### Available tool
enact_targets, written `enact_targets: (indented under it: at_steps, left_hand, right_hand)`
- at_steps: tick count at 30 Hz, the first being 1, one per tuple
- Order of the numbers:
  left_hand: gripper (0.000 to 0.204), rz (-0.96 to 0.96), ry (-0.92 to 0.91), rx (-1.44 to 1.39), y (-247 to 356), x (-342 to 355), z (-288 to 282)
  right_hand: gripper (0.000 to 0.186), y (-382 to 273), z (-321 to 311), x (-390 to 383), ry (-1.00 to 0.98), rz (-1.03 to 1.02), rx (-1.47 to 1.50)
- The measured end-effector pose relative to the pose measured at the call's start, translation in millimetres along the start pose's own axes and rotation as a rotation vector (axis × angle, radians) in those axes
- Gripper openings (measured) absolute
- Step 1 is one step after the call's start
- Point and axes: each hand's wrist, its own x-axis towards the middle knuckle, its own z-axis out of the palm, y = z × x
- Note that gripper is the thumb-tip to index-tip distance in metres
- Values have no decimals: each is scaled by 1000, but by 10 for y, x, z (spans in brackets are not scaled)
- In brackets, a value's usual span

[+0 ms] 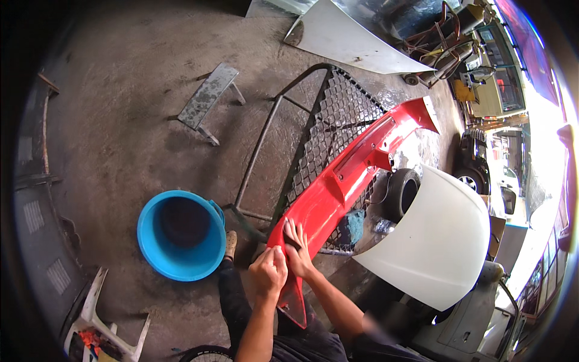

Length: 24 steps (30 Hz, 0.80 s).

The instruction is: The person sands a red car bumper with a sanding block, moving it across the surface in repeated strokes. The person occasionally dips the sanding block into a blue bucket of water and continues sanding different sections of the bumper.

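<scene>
A glossy red car bumper (319, 205) stretches from my body toward the far right, lying over a dark metal frame with mesh (329, 130). At its near end, my left hand (269, 269) is closed at the left edge, fingers curled and partly hidden. My right hand (297, 250) lies beside it on the red surface, fingers stretched forward. A small dark pad (292, 242) shows between its thumb and fingers; what it is exactly I cannot make out.
Left of my foot stands a blue tub (145, 235). Beyond it is a low metal bench (208, 96). To the right are a white car hood (443, 235), a tyre (403, 193) and a blue cloth (354, 227). A white plastic chair (90, 320) sits at the lower left.
</scene>
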Motion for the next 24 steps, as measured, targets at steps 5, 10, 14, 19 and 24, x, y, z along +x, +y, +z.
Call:
enact_targets:
  at_steps: [5,10,14,19,24]
  left_hand:
    - [45,-56,198,-335,-52,-69,13]
    - [60,-119,299,-592,-104,-134,52]
    - [57,-112,350,-618,-155,-158,48]
    - [53,-84,453,-674,-145,-160,77]
    - [52,-157,421,-690,-162,-139,62]
  right_hand:
    - [61,-78,-32,-96,108,-116,-341]
    - [65,-234,71,-396,-74,-303,495]
    - [63,-244,59,-525,-48,-176,202]
    - [62,-201,82,-487,-37,-230,395]
    - [67,-91,44,-654,-41,-357,258]
